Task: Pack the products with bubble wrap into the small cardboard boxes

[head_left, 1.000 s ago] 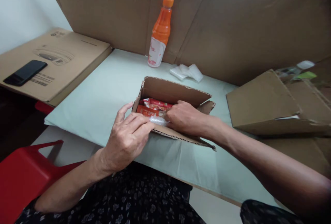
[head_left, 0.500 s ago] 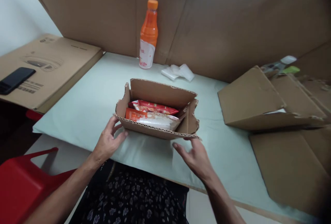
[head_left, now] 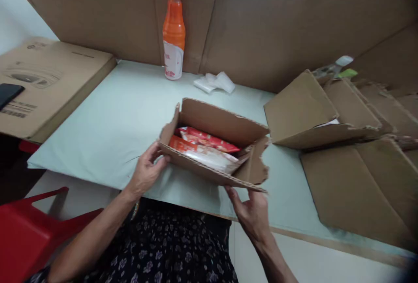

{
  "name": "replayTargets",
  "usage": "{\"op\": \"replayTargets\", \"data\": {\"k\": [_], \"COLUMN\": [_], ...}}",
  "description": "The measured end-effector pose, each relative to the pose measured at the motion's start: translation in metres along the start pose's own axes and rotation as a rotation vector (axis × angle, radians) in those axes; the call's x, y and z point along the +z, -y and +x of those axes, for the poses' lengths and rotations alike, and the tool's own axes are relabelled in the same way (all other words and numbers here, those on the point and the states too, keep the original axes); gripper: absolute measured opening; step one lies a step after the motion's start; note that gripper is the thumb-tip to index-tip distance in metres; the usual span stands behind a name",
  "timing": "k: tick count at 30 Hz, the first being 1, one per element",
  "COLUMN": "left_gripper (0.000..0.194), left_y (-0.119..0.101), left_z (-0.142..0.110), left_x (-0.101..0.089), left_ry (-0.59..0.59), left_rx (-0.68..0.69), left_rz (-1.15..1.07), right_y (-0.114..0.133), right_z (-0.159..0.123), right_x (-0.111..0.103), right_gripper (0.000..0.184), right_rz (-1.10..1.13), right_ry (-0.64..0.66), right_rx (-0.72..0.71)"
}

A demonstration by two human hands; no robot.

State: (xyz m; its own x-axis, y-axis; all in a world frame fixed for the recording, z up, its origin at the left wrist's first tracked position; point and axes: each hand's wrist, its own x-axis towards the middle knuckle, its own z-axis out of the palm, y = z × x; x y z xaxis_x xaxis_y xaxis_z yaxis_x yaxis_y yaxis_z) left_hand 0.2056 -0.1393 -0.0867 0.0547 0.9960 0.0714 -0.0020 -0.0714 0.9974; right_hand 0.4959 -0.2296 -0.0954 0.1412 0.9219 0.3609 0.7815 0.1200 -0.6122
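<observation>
An open-topped cardboard box with rough-cut edges is held between my two hands, slanting down to the right. My left hand grips its near left corner, thumb on the front wall. At the near right corner, my right hand has its thumb on the front wall and its other fingers hidden behind or under the box. Inside lie a red food packet and, nearer me, an orange and white packet. Some flat brown pieces stand at the box's right end.
An orange bottle stands against the cardboard wall, beside folded white wipes or tissue. More cardboard boxes sit on the right. To the left are a flat carton, a black phone and a red stool.
The box has moved right and toward me with both hands, and has turned so its right end sits lower. The camera view has shifted slightly right.
</observation>
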Motion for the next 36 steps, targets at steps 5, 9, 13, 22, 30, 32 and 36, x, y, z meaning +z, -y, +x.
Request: {"op": "replayTargets", "data": {"k": [5, 9, 13, 22, 30, 32, 36], "left_gripper": [0.041, 0.040, 0.045, 0.064, 0.045, 0.047, 0.062], "left_y": [-0.002, 0.006, 0.009, 0.011, 0.019, 0.015, 0.013], "left_z": [-0.018, -0.019, -0.005, 0.007, -0.017, -0.020, -0.019], "left_x": [-0.046, -0.049, -0.032, 0.091, 0.139, 0.150, 0.191], "left_ry": [-0.136, -0.174, -0.115, 0.402, 0.739, 0.796, 0.908], "left_rx": [-0.091, -0.138, -0.164, -0.053, 0.022, 0.034, 0.072], "left_rz": [0.183, 0.273, 0.209, 0.054, 0.143, 0.178, 0.198], "right_y": [-0.007, -0.020, -0.034, -0.080, -0.073, -0.073, -0.077], "right_z": [0.008, 0.048, 0.059, -0.043, -0.075, -0.086, -0.104], "right_x": [0.021, 0.033, 0.040, -0.048, -0.088, -0.083, -0.067], "right_gripper": [0.102, 0.143, 0.143, 0.108, 0.119, 0.112, 0.096], "right_rz": [0.226, 0.440, 0.464, 0.142, 0.094, 0.098, 0.129], "right_ry": [0.189, 0.327, 0.250, -0.458, -0.561, -0.505, -0.514], "right_rx": [-0.026, -0.055, -0.068, 0.336, 0.537, 0.599, 0.665]}}
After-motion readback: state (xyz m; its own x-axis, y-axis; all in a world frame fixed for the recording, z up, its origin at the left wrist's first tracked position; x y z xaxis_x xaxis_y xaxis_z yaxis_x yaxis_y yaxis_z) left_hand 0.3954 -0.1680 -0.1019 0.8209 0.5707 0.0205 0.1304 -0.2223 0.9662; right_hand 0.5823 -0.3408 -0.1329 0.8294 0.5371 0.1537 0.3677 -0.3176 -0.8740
